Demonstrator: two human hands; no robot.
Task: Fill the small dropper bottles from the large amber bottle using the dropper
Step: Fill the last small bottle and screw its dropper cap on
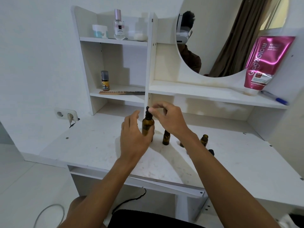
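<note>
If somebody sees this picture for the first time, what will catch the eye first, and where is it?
In the middle of the white desk, the left hand holds the large amber bottle, while the fingers of the right hand pinch its black dropper. A bright pink tube leans on the shelf at the right, beside the round mirror.

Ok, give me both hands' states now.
Left hand: against the large amber bottle; grip cannot be told.
Right hand: pinches the dropper.
</note>
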